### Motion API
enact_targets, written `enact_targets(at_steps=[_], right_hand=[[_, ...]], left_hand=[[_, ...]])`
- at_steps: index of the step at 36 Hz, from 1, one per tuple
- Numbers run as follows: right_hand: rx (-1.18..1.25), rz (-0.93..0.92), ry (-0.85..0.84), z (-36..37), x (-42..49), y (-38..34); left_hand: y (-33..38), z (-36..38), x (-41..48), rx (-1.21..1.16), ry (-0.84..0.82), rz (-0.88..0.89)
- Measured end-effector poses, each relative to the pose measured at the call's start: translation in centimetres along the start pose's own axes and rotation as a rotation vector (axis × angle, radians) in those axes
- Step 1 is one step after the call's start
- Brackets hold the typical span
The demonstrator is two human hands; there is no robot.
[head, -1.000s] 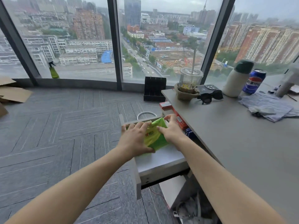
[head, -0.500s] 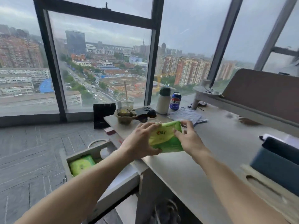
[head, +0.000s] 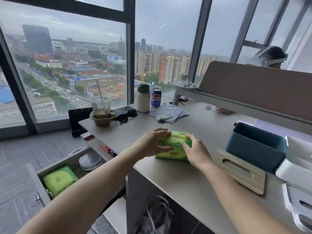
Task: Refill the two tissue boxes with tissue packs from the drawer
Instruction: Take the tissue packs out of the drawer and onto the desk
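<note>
Both hands hold a green tissue pack [head: 174, 146] on the desk [head: 185, 179]; my left hand [head: 152, 143] grips its left end and my right hand [head: 196, 152] its right end. A second green tissue pack [head: 58, 180] lies in the open drawer [head: 36, 181] at the lower left. To the right stand an open dark blue tissue box [head: 256, 146] and, beside it at the frame edge, an open white tissue box [head: 297, 164]. A wooden slotted lid [head: 241, 171] lies flat in front of the blue box, and a white slotted lid [head: 298, 203] at the far right.
At the desk's far end stand a plastic cup with a straw [head: 101, 107], sunglasses [head: 126, 116], a white bottle [head: 143, 98], a blue can [head: 156, 97] and a grey cloth [head: 168, 113]. A round tin [head: 90, 162] sits in the drawer. A person's head [head: 271, 56] shows behind the divider.
Both hands lifted the green pack out of the drawer, carried it right over the desk and lowered it onto the desktop near the blue box. The view swung right.
</note>
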State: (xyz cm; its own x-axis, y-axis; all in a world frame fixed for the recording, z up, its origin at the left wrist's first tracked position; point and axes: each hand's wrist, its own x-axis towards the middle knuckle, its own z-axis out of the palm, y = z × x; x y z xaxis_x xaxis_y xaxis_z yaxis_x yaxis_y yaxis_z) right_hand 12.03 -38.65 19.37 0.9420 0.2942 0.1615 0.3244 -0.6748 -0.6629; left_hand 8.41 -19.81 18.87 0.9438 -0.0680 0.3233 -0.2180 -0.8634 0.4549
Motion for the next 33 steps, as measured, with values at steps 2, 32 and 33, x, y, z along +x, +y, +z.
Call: enact_targets(at_steps=[2,32,33], right_hand=[[-0.015,-0.031,0.043,0.2,-0.2,-0.1],[0.101,-0.324,-0.632,29.3,-6.7,-15.1],[0.074,-0.291,-0.663,30.3,-6.5,-15.2]], left_hand=[[-0.1,0.1,-0.4,-0.021,0.032,0.008],[-24.4,-11.8,-22.5,0.204,-0.132,-0.659],[-24.9,-11.6,-22.1,0.255,-0.172,-0.655]])
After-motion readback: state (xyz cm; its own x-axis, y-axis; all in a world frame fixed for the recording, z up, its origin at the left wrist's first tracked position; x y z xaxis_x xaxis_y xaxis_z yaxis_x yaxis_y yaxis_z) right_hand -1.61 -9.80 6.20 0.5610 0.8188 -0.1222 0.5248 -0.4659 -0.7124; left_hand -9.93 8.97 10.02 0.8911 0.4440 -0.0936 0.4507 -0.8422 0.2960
